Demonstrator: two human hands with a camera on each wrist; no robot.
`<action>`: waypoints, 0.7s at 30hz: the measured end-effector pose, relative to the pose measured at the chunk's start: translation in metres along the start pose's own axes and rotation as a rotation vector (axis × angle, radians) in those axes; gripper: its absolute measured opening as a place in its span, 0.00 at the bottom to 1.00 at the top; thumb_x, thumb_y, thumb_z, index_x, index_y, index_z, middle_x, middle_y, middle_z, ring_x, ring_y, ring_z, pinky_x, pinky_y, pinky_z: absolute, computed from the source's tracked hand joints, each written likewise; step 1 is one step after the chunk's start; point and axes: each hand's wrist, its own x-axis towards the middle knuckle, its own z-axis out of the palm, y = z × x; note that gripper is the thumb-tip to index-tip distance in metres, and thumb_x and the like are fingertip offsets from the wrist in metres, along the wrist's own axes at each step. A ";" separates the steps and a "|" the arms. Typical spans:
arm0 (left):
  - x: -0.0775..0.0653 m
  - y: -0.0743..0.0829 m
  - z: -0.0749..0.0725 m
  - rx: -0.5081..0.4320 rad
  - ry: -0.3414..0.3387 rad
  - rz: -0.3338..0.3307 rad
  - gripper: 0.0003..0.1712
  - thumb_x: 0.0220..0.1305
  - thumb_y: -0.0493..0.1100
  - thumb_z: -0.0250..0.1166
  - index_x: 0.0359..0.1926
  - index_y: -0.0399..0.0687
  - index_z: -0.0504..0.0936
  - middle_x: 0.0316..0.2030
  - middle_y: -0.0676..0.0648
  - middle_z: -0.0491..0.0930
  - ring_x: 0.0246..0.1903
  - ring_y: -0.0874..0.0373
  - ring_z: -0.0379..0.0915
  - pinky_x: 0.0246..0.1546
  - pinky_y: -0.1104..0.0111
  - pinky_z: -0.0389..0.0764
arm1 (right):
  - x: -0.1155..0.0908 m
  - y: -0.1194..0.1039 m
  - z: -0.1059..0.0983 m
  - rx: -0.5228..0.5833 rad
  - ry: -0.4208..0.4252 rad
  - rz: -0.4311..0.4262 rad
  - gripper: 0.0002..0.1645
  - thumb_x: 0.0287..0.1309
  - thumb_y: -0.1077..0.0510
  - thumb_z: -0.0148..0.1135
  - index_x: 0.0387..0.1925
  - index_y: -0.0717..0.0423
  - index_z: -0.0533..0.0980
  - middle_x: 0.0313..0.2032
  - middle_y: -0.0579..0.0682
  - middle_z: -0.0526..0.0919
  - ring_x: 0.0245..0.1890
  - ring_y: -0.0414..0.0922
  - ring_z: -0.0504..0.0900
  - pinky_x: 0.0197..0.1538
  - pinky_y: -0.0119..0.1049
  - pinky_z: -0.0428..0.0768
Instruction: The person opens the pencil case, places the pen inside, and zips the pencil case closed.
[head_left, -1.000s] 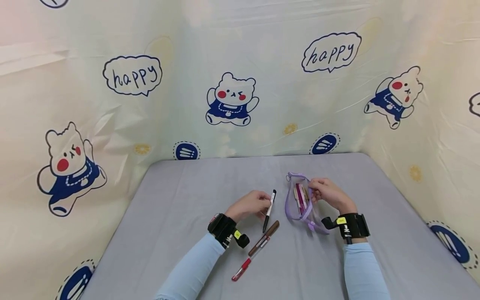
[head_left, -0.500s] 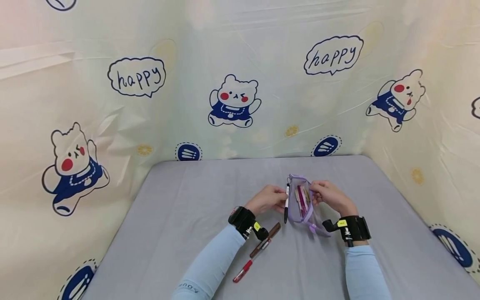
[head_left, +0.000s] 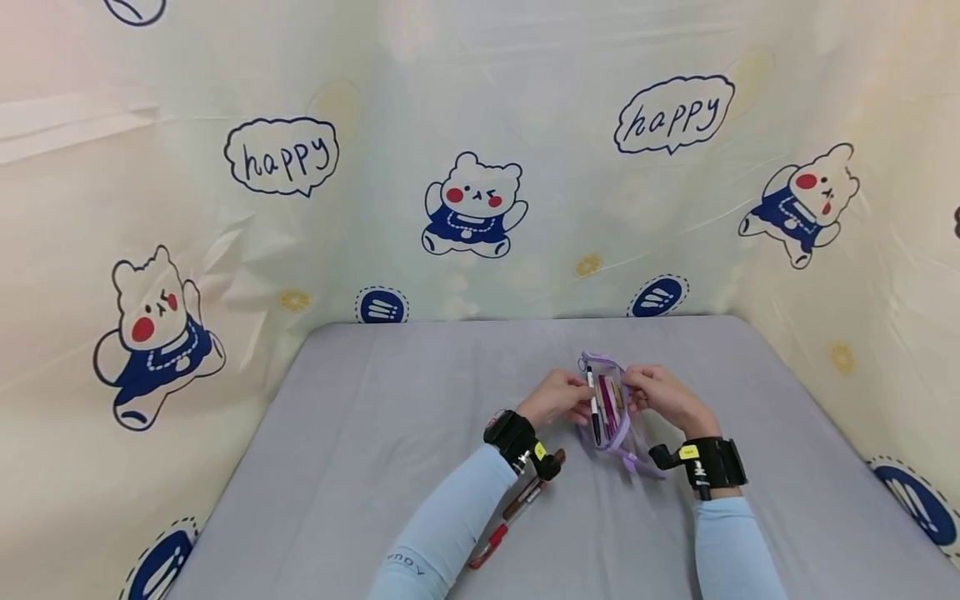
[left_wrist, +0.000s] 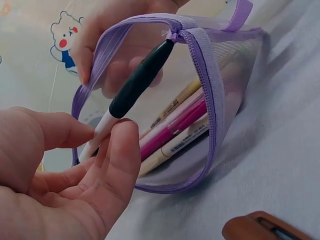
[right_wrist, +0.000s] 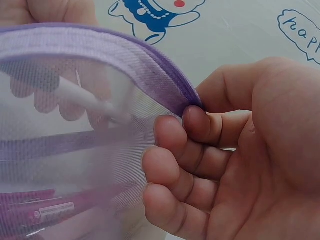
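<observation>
My left hand (head_left: 557, 397) pinches a black-and-white pen (left_wrist: 137, 82) between thumb and fingers, holding it at the mouth of a purple mesh pencil case (left_wrist: 212, 95). In the left wrist view the pen's black end lies near the zip's corner. Several pens rest inside the case, among them a magenta pen (left_wrist: 170, 130) and a beige pen (left_wrist: 182, 140). On the other side, my right hand (head_left: 667, 397) pinches the zipped edge (right_wrist: 160, 75) of the case and the mouth gapes wide. Through the mesh, the right wrist view shows the left fingers and the pen dimly.
A brown pen (head_left: 522, 498) and a red-capped clear pen (head_left: 491, 542) lie on the grey cloth (head_left: 420, 400), partly behind the left wrist camera and forearm. A printed curtain (head_left: 480, 100) hangs behind and beside the table.
My left hand has carried the black-and-white pen rightward from the open table to the pencil case's mouth. My right hand keeps its grip on the case's edge.
</observation>
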 end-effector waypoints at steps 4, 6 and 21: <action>0.001 -0.003 0.008 0.014 0.028 -0.003 0.08 0.67 0.39 0.62 0.43 0.38 0.81 0.27 0.44 0.83 0.21 0.58 0.79 0.23 0.70 0.83 | -0.004 0.004 0.001 -0.003 0.000 0.002 0.18 0.73 0.55 0.48 0.25 0.56 0.69 0.23 0.47 0.74 0.22 0.40 0.77 0.31 0.35 0.81; 0.001 -0.003 0.011 0.020 0.040 0.001 0.07 0.67 0.39 0.62 0.42 0.39 0.80 0.27 0.43 0.83 0.21 0.58 0.78 0.22 0.70 0.83 | -0.004 0.004 0.001 -0.004 0.004 0.004 0.18 0.73 0.55 0.47 0.24 0.55 0.69 0.23 0.46 0.74 0.22 0.40 0.77 0.31 0.35 0.81; 0.009 0.003 0.015 -0.032 0.064 0.034 0.12 0.68 0.36 0.59 0.49 0.34 0.79 0.32 0.37 0.85 0.24 0.57 0.82 0.28 0.66 0.85 | -0.001 0.002 -0.001 0.004 0.012 -0.001 0.19 0.73 0.56 0.47 0.29 0.67 0.68 0.24 0.49 0.74 0.22 0.40 0.77 0.30 0.36 0.81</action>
